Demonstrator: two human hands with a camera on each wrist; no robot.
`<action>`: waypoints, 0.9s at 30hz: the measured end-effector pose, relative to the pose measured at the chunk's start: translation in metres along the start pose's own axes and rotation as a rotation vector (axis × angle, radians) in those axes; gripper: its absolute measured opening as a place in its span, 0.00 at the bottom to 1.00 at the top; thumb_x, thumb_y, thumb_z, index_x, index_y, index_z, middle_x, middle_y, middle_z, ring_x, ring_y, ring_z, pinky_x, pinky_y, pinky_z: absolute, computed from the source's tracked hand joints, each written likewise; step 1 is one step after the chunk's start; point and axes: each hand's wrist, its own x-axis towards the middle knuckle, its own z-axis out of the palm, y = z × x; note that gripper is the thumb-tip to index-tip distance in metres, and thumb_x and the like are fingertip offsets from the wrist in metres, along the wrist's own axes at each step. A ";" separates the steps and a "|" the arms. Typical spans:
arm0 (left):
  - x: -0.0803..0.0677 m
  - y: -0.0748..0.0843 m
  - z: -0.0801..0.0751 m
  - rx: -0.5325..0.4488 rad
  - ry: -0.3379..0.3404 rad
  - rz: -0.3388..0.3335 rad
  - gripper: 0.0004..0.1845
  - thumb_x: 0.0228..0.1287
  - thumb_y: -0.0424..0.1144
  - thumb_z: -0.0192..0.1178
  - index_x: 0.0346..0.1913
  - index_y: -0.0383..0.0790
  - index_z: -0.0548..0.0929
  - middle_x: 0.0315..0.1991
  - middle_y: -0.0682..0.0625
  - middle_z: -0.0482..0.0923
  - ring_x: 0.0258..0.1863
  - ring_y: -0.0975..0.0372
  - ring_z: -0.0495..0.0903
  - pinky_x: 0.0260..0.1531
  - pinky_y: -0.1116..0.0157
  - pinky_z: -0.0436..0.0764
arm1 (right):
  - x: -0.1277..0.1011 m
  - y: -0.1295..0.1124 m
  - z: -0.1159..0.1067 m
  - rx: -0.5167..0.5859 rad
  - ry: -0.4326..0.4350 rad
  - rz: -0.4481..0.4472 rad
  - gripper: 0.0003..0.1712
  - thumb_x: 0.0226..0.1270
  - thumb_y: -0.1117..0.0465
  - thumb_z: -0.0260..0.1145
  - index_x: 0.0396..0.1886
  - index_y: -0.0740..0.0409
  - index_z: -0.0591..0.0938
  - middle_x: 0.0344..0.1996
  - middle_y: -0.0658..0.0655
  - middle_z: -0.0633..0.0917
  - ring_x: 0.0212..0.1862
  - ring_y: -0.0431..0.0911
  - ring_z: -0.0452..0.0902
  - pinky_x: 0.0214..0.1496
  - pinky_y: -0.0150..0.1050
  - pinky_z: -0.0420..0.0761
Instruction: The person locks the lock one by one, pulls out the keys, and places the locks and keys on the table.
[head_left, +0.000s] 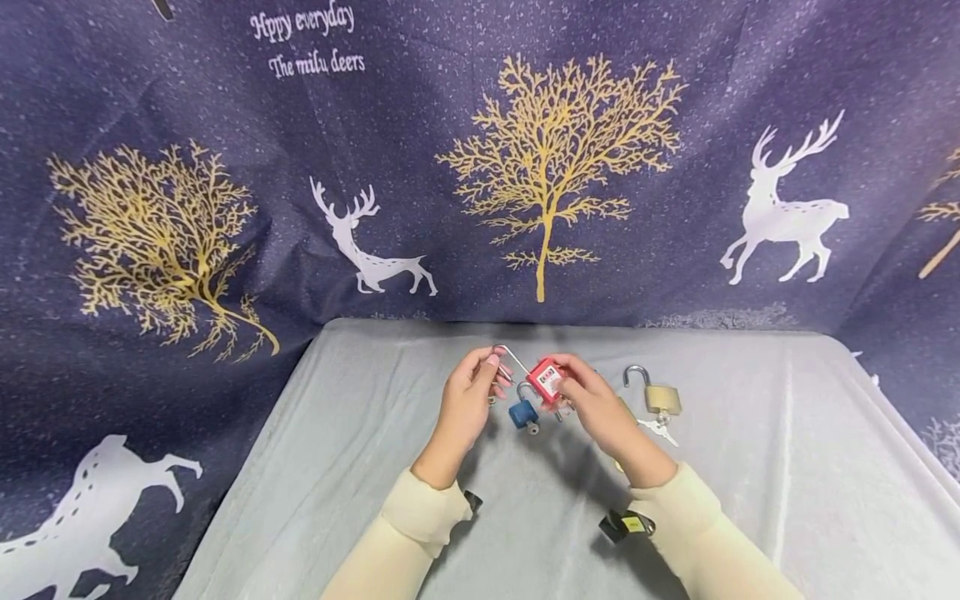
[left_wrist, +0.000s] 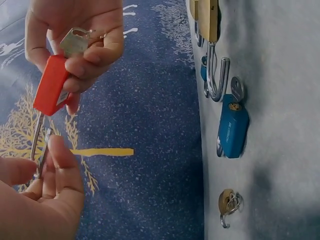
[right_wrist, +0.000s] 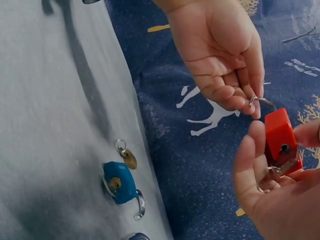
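Both hands up over the bench (head_left: 375, 467): right hand (head_left: 600, 404) grips the red padlock (head_left: 545, 381), left hand (head_left: 467, 400) pinches its shackle (head_left: 512, 358), blue padlock (head_left: 522, 412) below.

The red padlock (head_left: 545, 381) has a smooth, slightly glossy plastic body and a thin, shiny metal shackle (head_left: 512, 358). The blue padlock (head_left: 523, 413) looks like matt plastic, while the brass padlock (head_left: 663, 399) is dull yellow metal with a bright steel shackle. The grey tablecloth (head_left: 750, 467) is soft, matt cloth, faintly creased.
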 end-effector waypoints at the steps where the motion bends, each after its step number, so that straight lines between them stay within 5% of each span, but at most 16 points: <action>1: 0.000 0.000 0.000 -0.002 -0.001 0.008 0.16 0.80 0.37 0.49 0.55 0.26 0.78 0.39 0.31 0.82 0.34 0.51 0.83 0.30 0.71 0.84 | 0.000 0.001 0.000 0.005 -0.003 0.006 0.24 0.73 0.67 0.54 0.66 0.67 0.70 0.45 0.64 0.80 0.36 0.44 0.82 0.41 0.38 0.85; 9: 0.000 -0.001 0.001 -0.036 -0.004 0.014 0.14 0.79 0.37 0.50 0.50 0.27 0.79 0.37 0.35 0.82 0.31 0.60 0.82 0.32 0.69 0.86 | 0.003 0.005 0.005 -0.056 0.034 0.097 0.37 0.61 0.67 0.71 0.68 0.62 0.65 0.47 0.62 0.78 0.37 0.41 0.76 0.35 0.34 0.82; 16: -0.001 0.002 0.001 -0.091 -0.005 0.023 0.14 0.79 0.36 0.51 0.50 0.24 0.78 0.40 0.27 0.80 0.30 0.64 0.83 0.35 0.67 0.88 | 0.004 0.008 0.008 -0.010 0.086 0.050 0.29 0.63 0.67 0.69 0.61 0.65 0.68 0.40 0.56 0.81 0.31 0.40 0.77 0.32 0.34 0.82; 27: 0.002 0.000 -0.001 -0.095 0.006 0.013 0.19 0.79 0.35 0.49 0.63 0.24 0.74 0.43 0.26 0.80 0.31 0.65 0.84 0.42 0.53 0.88 | 0.004 0.010 0.005 0.031 -0.017 0.060 0.23 0.78 0.56 0.58 0.65 0.65 0.75 0.34 0.52 0.84 0.28 0.41 0.76 0.31 0.32 0.79</action>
